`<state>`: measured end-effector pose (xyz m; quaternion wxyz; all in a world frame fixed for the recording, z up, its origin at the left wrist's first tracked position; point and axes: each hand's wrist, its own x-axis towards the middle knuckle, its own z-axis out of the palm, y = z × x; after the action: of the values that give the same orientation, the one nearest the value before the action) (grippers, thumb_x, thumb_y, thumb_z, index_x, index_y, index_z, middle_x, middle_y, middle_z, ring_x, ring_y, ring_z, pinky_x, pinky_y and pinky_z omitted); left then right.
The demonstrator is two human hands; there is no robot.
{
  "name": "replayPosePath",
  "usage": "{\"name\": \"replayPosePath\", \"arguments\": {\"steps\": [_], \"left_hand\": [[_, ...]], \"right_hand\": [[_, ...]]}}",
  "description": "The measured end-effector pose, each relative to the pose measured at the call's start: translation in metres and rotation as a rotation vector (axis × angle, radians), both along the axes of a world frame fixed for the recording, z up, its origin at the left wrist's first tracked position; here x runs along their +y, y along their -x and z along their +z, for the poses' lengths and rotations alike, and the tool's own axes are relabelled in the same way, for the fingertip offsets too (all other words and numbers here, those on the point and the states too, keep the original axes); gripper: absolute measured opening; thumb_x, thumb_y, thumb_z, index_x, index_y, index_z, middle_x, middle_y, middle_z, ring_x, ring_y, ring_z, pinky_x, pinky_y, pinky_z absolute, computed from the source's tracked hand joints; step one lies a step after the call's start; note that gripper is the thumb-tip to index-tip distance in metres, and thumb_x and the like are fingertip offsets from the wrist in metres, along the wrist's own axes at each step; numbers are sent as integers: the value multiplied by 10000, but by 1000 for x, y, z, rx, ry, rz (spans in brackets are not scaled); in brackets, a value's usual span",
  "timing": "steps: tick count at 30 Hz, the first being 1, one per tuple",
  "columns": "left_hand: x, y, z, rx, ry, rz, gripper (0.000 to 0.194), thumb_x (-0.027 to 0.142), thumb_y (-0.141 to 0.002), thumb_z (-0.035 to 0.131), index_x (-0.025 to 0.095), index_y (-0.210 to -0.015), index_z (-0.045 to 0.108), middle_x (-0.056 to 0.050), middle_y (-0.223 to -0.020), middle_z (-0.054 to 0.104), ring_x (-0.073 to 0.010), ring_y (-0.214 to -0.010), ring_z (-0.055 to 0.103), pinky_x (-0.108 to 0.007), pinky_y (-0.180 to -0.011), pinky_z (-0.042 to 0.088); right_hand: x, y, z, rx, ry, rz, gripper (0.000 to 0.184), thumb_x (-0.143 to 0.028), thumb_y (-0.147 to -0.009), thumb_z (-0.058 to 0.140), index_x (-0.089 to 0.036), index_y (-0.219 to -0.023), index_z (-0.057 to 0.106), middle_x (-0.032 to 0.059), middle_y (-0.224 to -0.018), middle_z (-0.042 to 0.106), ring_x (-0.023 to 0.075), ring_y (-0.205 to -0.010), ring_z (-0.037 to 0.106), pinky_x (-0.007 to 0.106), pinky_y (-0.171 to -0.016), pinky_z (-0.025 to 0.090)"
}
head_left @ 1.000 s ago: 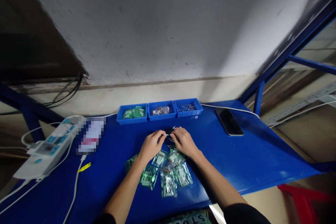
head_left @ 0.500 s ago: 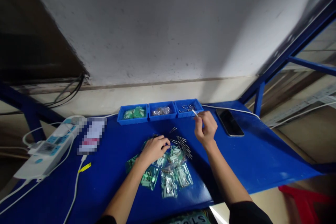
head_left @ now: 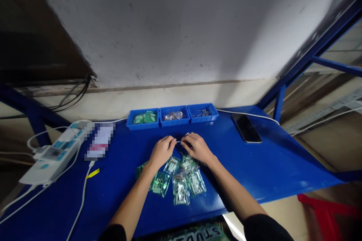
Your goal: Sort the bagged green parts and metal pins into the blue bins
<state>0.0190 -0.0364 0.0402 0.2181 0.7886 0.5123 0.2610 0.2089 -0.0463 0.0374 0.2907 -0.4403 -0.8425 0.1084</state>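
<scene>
Over the middle of the blue table [head_left: 271, 165], my left hand [head_left: 164, 151] and my right hand [head_left: 198, 147] face each other, both closed in a pinch. A thin silvery screw-like rod [head_left: 178, 142] spans the small gap between their fingertips. Its ends are hidden by the fingers. A second small light piece shows at the top of my right fingers, too small to name. Below the hands lie several clear-green plastic bags [head_left: 181, 192] with white plugs and metal pieces in them. My right hand mostly covers the loose metal screws on the table.
Three blue bins stand along the wall: one with green bags [head_left: 145, 117], one with small clear bags [head_left: 173, 115], one with loose metal screws [head_left: 202, 113]. A dark phone [head_left: 247, 128] lies right. A power strip [head_left: 53, 154], a lit phone [head_left: 100, 141] and white cables lie left.
My right hand has come down and left from near the right bin to meet my left hand. My left hand has risen slightly off the bags. The thin rod now lies between both hands.
</scene>
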Motion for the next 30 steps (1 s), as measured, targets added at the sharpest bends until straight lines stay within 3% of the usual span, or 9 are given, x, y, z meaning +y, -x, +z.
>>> {"name": "replayPosePath", "arguments": {"steps": [3,7,15,18,22,26,30], "left_hand": [[-3,-2,3,-37,-11,2,253,287,-928,368,202,-775,550,-24,-775,633,-160,-755,607,-255,-704,428],[-8,-3,6,-120,-45,-69,170,311,-911,431,217,-922,572,-10,-833,650,-139,-743,604,-221,-669,426],[-11,-5,10,-72,-132,-27,312,316,-930,377,189,-733,583,-25,-733,643,-146,-700,602,-233,-664,415],[-12,-6,10,-94,-106,-57,307,321,-939,357,196,-826,613,-27,-791,668,-150,-729,617,-237,-669,426],[-16,-6,4,33,-48,-143,223,333,-903,444,254,-1001,628,-20,-926,680,-174,-829,630,-254,-708,447],[-20,-7,-1,209,-46,-194,167,273,-851,518,284,-949,653,-19,-939,647,-180,-804,619,-248,-661,437],[-22,-8,0,240,-46,-172,105,255,-832,534,262,-827,639,-13,-843,606,-156,-692,590,-232,-601,412]], "right_hand": [[2,2,1,-6,-33,-17,201,-296,-931,429,-202,-910,605,61,-815,626,185,-790,551,315,-741,406],[1,-1,0,30,-47,-39,238,-280,-946,386,-196,-855,590,54,-770,615,183,-755,549,305,-699,402],[-6,-1,2,38,-89,-14,190,-311,-929,425,-194,-918,575,59,-814,613,188,-778,549,309,-715,410],[-7,-3,5,30,-131,-25,200,-272,-932,402,-190,-872,575,61,-785,604,186,-752,542,309,-702,410],[-8,-16,20,199,-290,-150,167,-228,-914,410,-192,-848,558,58,-756,584,187,-729,537,318,-692,419],[6,-38,44,396,-555,-352,112,-239,-890,447,-196,-851,543,56,-761,572,184,-715,535,327,-697,428],[38,-56,54,322,-492,-540,170,-319,-885,462,-176,-906,553,61,-762,578,198,-733,545,350,-723,439]]}}
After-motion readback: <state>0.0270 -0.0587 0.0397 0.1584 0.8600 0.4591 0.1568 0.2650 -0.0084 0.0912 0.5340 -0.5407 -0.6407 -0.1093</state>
